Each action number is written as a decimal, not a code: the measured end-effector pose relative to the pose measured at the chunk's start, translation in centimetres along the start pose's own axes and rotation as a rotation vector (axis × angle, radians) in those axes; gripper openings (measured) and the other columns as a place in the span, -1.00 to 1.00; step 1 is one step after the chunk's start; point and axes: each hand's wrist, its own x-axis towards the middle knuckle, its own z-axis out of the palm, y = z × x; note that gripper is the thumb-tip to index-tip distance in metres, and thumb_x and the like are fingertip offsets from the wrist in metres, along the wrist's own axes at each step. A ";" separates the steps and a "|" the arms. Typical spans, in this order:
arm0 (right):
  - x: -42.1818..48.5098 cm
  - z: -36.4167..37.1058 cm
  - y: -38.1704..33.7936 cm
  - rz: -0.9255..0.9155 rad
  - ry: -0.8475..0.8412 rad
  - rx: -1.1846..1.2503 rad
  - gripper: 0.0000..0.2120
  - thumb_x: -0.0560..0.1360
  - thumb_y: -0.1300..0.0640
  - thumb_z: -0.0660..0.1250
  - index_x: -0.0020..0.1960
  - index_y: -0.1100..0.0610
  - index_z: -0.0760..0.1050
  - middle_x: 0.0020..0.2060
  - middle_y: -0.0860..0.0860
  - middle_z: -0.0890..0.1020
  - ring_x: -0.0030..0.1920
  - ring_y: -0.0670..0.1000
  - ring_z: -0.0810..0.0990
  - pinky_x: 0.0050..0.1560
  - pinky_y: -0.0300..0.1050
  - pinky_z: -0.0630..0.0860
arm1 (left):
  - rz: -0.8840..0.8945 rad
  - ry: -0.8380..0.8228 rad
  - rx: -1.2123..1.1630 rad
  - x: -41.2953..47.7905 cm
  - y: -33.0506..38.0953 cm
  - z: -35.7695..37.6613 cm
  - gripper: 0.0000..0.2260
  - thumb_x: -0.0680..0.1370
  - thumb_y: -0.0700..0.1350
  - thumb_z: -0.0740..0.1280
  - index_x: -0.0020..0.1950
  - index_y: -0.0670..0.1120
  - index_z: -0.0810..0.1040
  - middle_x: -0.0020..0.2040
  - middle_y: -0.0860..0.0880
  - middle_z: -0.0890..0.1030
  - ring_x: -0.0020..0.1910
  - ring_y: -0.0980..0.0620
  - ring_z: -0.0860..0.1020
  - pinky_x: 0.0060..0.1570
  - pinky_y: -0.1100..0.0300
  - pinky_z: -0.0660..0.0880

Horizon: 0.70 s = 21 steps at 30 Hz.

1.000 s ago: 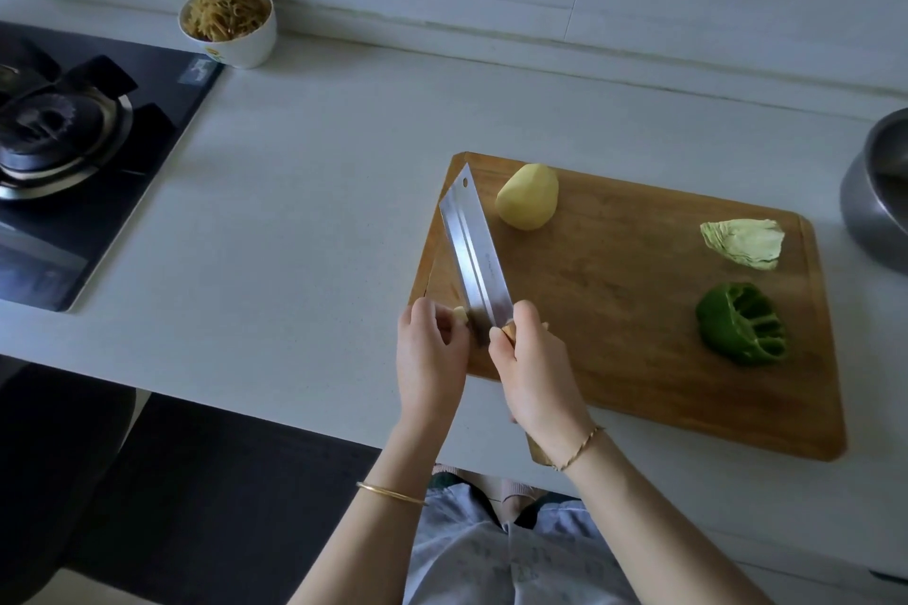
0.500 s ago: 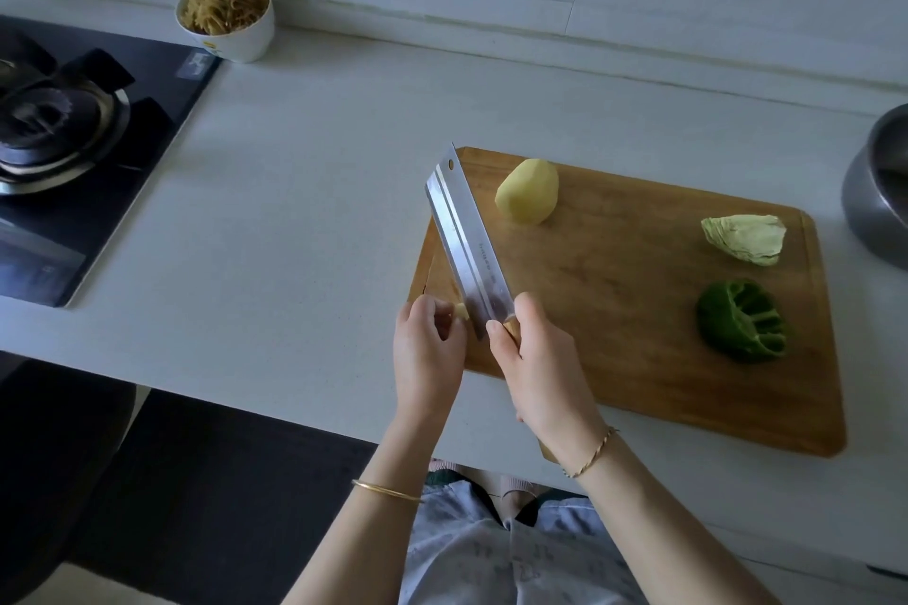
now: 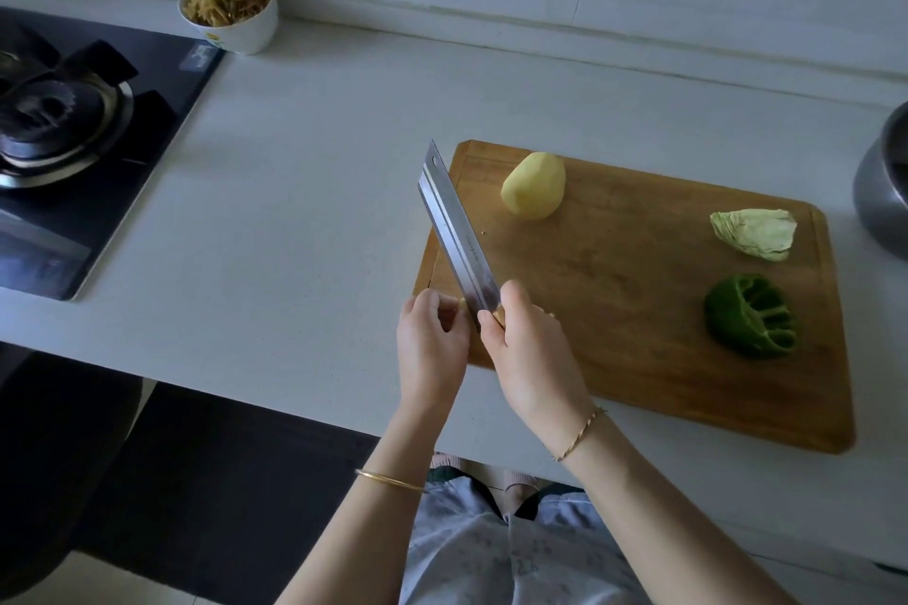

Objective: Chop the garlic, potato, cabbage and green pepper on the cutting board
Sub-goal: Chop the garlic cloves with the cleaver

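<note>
Kitchen scene from above, arranged around a wooden cutting board point(image 3: 614, 334) on a pale worktop point(image 3: 295, 211).

Far left of the board, a black gas hob point(image 3: 64, 128). Also left of the board, beyond its far edge and against the wall, a white bowl point(image 3: 231, 10) of shredded strands.

At the board's near left corner, left hand point(image 3: 430, 349) with fingers curled, pinching a small pale piece, likely the garlic point(image 3: 462, 305), mostly hidden and too small to confirm. Just right of it, right hand point(image 3: 533, 354) wrapped round the handle of a broad cleaver point(image 3: 454, 231). Blade lifted off the wood, slanting away over the board's left edge. Hands nearly touching, blade heel between them.

On the board's far left part, a peeled potato point(image 3: 533, 186), whole. At the board's right end, a pale cabbage point(image 3: 754, 233) wedge on the far side and a cored green pepper point(image 3: 751, 317) nearer, ribbed hollow showing. Off the board's right edge, part of a grey metal pot point(image 3: 884, 192).

Judged stage: garlic in hand, the other three uncut.

Likely trouble from here:
- Left fingertips very close to the blade heel, at risk of a nick on the downstroke unless tucked back.
- Small slick clove prone to shooting out sideways.
- Work at the very corner of the board, so pieces or the cutting edge liable to land on the worktop.
- Round potato apt to roll if bumped.
</note>
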 end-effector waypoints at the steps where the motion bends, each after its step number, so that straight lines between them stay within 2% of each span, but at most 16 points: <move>1: -0.2 0.1 0.0 -0.006 0.001 -0.022 -0.80 0.62 0.07 0.15 -0.11 0.11 0.19 -0.40 -0.06 0.38 -0.33 0.08 0.45 -0.30 -0.06 0.37 | -0.001 -0.003 -0.005 -0.1 0.0 0.0 -0.93 0.52 -0.22 0.35 -0.15 -0.10 0.51 -0.14 0.04 0.51 -0.20 0.15 0.49 -0.24 0.48 0.39; 5: -0.5 0.6 0.0 -0.003 0.007 -0.093 -0.81 0.63 0.06 0.13 -0.09 0.11 0.17 -0.43 -0.12 0.31 -0.28 0.09 0.54 -0.38 -0.12 0.29 | 0.018 -0.001 -0.025 0.0 -0.2 0.0 -0.94 0.52 -0.21 0.36 -0.15 -0.13 0.54 -0.15 0.01 0.53 -0.20 0.14 0.50 -0.24 0.40 0.43; 8: 0.2 1.1 -0.2 0.006 -0.015 -0.134 -0.82 0.63 0.06 0.11 -0.07 0.10 0.17 -0.37 -0.07 0.36 -0.19 0.13 0.59 -0.38 -0.14 0.24 | -0.010 -0.011 -0.027 0.0 -0.2 0.0 -0.92 0.50 -0.23 0.36 -0.19 -0.12 0.53 -0.16 0.00 0.54 -0.20 0.14 0.48 -0.27 0.39 0.42; 11: 0.4 1.6 0.2 0.008 -0.020 -0.116 -0.81 0.63 0.07 0.12 -0.10 0.10 0.17 -0.44 -0.13 0.30 -0.30 0.10 0.52 -0.45 -0.15 0.20 | -0.023 -0.017 -0.032 -0.1 -0.3 -0.1 -0.91 0.51 -0.23 0.35 -0.19 -0.11 0.52 -0.15 0.01 0.53 -0.20 0.12 0.50 -0.27 0.40 0.43; 13: 0.4 1.5 0.7 0.024 -0.003 -0.056 -0.77 0.62 0.08 0.15 -0.15 0.09 0.17 -0.45 -0.12 0.30 -0.43 -0.01 0.39 -0.48 -0.19 0.18 | -0.006 -0.019 -0.011 -0.1 -0.3 -0.1 -0.92 0.53 -0.21 0.35 -0.17 -0.10 0.51 -0.14 0.00 0.54 -0.19 0.14 0.49 -0.26 0.45 0.41; 15: 0.4 1.4 1.3 0.068 0.029 0.076 -0.70 0.61 0.10 0.17 -0.24 0.04 0.14 -0.45 -0.07 0.35 -0.48 -0.11 0.34 -0.51 -0.24 0.23 | 0.007 -0.015 0.010 -0.1 -0.3 -0.1 -0.93 0.54 -0.19 0.35 -0.14 -0.10 0.51 -0.13 -0.01 0.54 -0.20 0.16 0.48 -0.25 0.51 0.38; 18: 0.1 1.3 1.8 0.122 0.069 0.184 -0.68 0.61 0.11 0.17 -0.27 0.02 0.14 -0.45 -0.06 0.36 -0.51 -0.11 0.32 -0.54 -0.29 0.25 | -0.011 -0.005 0.019 -0.4 -0.1 0.2 -0.94 0.54 -0.19 0.35 -0.12 -0.10 0.50 -0.11 -0.02 0.55 -0.22 0.17 0.47 -0.24 0.55 0.36; 19: -0.1 1.2 1.9 0.122 0.078 0.193 -0.70 0.61 0.11 0.17 -0.25 0.05 0.16 -0.45 -0.07 0.35 -0.51 -0.10 0.31 -0.56 -0.26 0.27 | -0.016 0.003 0.020 -0.4 -0.1 0.3 -0.95 0.54 -0.19 0.35 -0.10 -0.09 0.50 -0.10 -0.02 0.55 -0.21 0.17 0.47 -0.23 0.56 0.36; 21: -0.4 0.9 1.9 0.126 0.084 0.222 -0.76 0.61 0.10 0.17 -0.19 0.12 0.22 -0.45 -0.06 0.36 -0.52 -0.09 0.33 -0.54 -0.08 0.42 | -0.017 0.020 0.016 -0.4 0.0 0.4 -0.96 0.55 -0.18 0.34 -0.10 -0.09 0.50 -0.11 -0.03 0.55 -0.21 0.18 0.46 -0.23 0.57 0.35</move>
